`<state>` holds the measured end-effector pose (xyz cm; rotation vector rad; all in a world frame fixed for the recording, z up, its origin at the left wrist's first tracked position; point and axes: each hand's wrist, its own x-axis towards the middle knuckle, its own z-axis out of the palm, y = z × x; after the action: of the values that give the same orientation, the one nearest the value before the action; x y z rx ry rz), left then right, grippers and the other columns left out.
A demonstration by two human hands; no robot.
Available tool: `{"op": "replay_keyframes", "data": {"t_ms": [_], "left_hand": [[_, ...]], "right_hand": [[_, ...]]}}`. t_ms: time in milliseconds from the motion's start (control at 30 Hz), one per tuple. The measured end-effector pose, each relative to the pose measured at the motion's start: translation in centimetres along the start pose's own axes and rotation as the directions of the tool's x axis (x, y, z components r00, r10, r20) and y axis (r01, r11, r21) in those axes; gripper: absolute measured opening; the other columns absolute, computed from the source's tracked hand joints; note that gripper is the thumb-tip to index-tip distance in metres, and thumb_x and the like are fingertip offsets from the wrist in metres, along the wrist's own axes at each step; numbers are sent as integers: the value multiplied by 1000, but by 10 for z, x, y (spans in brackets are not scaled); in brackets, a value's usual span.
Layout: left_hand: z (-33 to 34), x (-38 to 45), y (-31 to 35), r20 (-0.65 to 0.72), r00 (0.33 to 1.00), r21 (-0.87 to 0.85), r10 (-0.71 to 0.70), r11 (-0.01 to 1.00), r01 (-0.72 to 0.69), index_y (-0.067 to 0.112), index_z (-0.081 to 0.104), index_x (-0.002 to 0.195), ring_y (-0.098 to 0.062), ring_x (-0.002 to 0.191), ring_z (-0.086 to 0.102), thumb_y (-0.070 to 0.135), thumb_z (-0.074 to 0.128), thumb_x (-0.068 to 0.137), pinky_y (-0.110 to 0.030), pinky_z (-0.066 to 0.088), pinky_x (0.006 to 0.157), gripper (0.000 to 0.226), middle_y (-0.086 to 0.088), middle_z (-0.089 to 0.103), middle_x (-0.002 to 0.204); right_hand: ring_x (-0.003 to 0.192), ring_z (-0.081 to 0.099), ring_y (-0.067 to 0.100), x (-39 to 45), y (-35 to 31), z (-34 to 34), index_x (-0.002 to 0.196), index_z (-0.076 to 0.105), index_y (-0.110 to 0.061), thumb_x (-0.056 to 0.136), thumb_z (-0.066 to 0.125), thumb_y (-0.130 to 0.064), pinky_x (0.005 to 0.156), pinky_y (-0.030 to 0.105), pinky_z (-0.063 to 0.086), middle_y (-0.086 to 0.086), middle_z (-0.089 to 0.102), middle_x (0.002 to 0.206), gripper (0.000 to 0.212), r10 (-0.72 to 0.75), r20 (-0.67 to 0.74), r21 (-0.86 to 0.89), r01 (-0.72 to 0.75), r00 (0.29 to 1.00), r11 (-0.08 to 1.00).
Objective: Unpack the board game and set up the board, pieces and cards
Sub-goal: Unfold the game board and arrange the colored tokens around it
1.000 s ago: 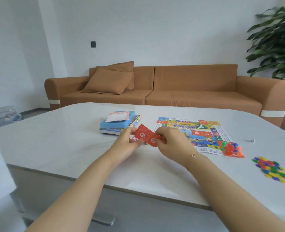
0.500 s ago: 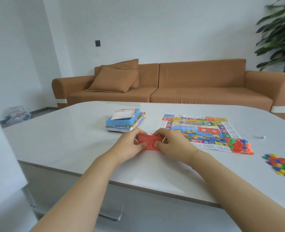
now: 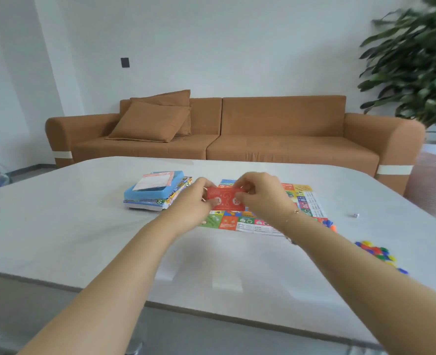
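So this looks like the card step: both hands are pinching a small stack of red question-mark cards (image 3: 225,199), left hand (image 3: 199,201) on its left end, right hand (image 3: 260,194) on its right, held up over the near-left corner of the colourful paper game board (image 3: 304,201) on the white table (image 3: 83,226). Next move is probably setting the stack flat on the board without letting it fan out.
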<state>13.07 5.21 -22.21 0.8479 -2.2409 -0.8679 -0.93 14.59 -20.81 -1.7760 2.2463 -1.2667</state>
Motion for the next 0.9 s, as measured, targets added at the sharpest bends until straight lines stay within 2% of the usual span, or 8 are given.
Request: {"op": "replay_keyframes", "data": {"t_ms": [67, 167, 267, 367, 533, 633, 733, 900], "left_hand": [[16, 27, 21, 30, 999, -157, -45, 986, 49, 21, 53, 108, -16, 75, 59, 19, 61, 91, -24, 43, 60, 18, -6, 66, 99], [42, 67, 37, 131, 982, -294, -133, 941, 167, 21, 61, 104, -18, 74, 53, 16, 68, 84, -29, 44, 68, 22, -11, 65, 95], [72, 95, 40, 155, 971, -240, -184, 946, 218, 19, 62, 106, -16, 74, 53, 16, 69, 83, -26, 45, 68, 24, -5, 61, 89], [101, 110, 36, 101, 978, -115, -183, 974, 195, 15, 62, 108, -21, 78, 58, 12, 67, 84, -26, 43, 68, 25, -8, 62, 93], [127, 111, 14, 69, 991, 23, -117, 993, 116, 12, 59, 118, -16, 88, 58, 7, 60, 86, -21, 43, 66, 32, -1, 61, 103], [131, 111, 11, 92, 994, 60, -60, 997, 54, 12, 62, 118, -14, 97, 57, 8, 60, 88, -20, 40, 78, 31, -2, 63, 112], [132, 110, 10, 107, 994, 100, -12, 995, 1, 13, 69, 109, -13, 100, 59, 12, 61, 89, -19, 39, 81, 22, 1, 64, 117], [132, 103, 16, 70, 998, 134, -2, 991, -8, 12, 66, 112, -13, 94, 57, 10, 59, 89, -20, 40, 77, 24, -1, 64, 118]], "right_hand": [[56, 56, 13, 21, 16, -38, 90, 69, -10, 81, 66, -4, 59, 22, 50, 7, 70, 76, 11, 99, 46, 41, -101, 994, 994], [65, 64, 18, 47, 47, -72, 91, 70, -5, 80, 70, -1, 67, 27, 59, 12, 70, 81, 12, 264, 158, 83, -279, 952, 957], [66, 68, 18, 63, 80, -81, 89, 68, -3, 81, 67, 4, 64, 24, 60, 13, 70, 82, 11, 404, 261, 122, -445, 877, 887], [63, 68, 20, 74, 112, -78, 92, 66, 0, 81, 65, 6, 66, 28, 60, 14, 69, 76, 13, 474, 304, 82, -518, 827, 852], [81, 71, 31, 81, 147, -64, 97, 68, 4, 80, 65, 2, 83, 40, 57, 20, 72, 86, 17, 464, 291, -70, -465, 837, 882], [74, 70, 27, 79, 154, -57, 97, 69, 2, 80, 66, -3, 81, 39, 58, 17, 73, 86, 18, 447, 268, -132, -427, 853, 895], [62, 65, 20, 75, 154, -51, 96, 69, -1, 81, 66, -12, 71, 30, 56, 12, 72, 84, 19, 434, 243, -233, -382, 868, 894], [82, 63, 25, 69, 147, -54, 106, 65, -2, 78, 72, -19, 73, 34, 52, 12, 66, 104, 34, 367, 166, -360, -290, 915, 887]]}}
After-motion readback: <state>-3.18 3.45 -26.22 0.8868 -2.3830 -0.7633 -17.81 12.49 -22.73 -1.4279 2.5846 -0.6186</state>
